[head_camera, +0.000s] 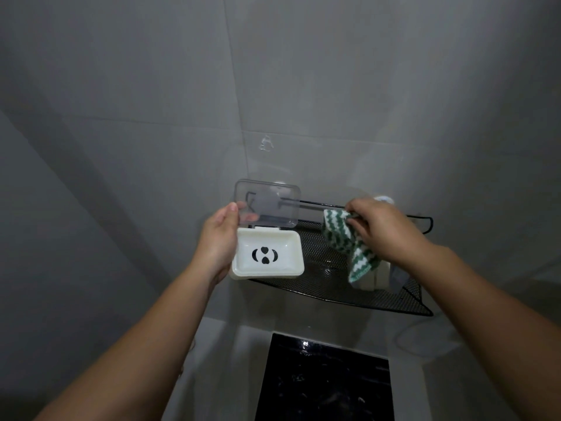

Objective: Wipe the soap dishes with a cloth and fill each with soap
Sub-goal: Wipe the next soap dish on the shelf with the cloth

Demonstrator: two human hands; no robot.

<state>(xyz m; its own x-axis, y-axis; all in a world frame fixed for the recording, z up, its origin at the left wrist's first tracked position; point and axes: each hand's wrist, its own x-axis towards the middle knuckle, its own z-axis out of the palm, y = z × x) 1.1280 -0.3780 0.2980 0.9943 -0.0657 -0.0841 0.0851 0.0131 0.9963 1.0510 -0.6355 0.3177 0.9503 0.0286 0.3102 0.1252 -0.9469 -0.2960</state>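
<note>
A white soap dish (pixel 288 252) with black drain cut-outs in its floor is held at the left end of a black mesh shelf. Its clear hinged lid (pixel 273 197) stands open and upright. My left hand (pixel 217 243) grips the dish by its left side, thumb up against the lid. No soap lies inside it. My right hand (pixel 381 230) holds a green-and-white striped cloth (pixel 343 238) that hangs over the shelf, to the right of the dish. Behind the cloth another white dish (pixel 368 281) is partly hidden.
The black mesh corner shelf (pixel 328 288) with its wire rail is fixed to a grey tiled wall (pixel 151 117). Below it lies a black wet surface (pixel 324 381). A clear adhesive hook (pixel 266 144) is stuck to the wall above.
</note>
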